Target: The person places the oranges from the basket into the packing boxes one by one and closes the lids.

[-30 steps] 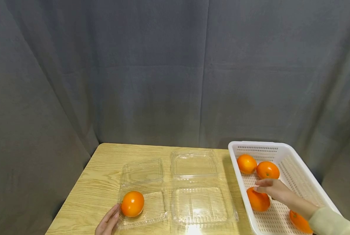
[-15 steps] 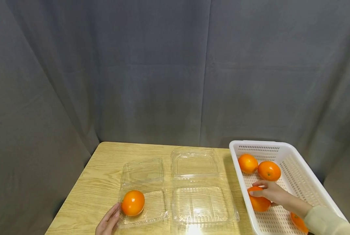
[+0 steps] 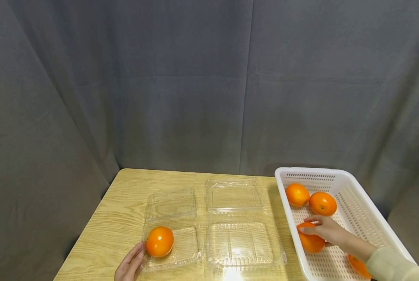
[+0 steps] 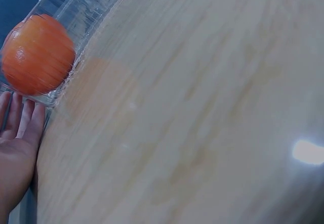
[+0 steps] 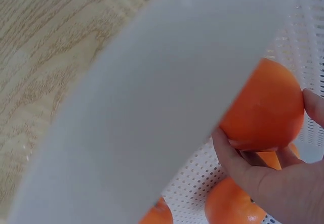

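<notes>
My right hand (image 3: 328,231) grips an orange (image 3: 311,244) inside the white basket (image 3: 365,208). In the right wrist view, its fingers and thumb wrap the orange (image 5: 266,107) from both sides, and the basket's wall hides part of the fruit. My left hand (image 3: 129,263) lies at the left edge of a clear plastic clamshell box (image 3: 187,246), whose lid is folded back. One orange (image 3: 159,242) sits in that box's base, close to the fingertips. From the left wrist, the hand (image 4: 19,148) shows straight fingers against the box's edge, below the orange (image 4: 38,54).
A second clear clamshell box (image 3: 242,244) stands unfolded between the first one and the basket. Two oranges lie at the basket's far end, and another orange (image 3: 358,265) is partly covered by the right forearm. Grey curtains (image 3: 181,97) hang behind the wooden table (image 3: 100,226).
My right hand has lowered onto the orange in the basket and closed its fingers round it. The left hand stays at the box's edge.
</notes>
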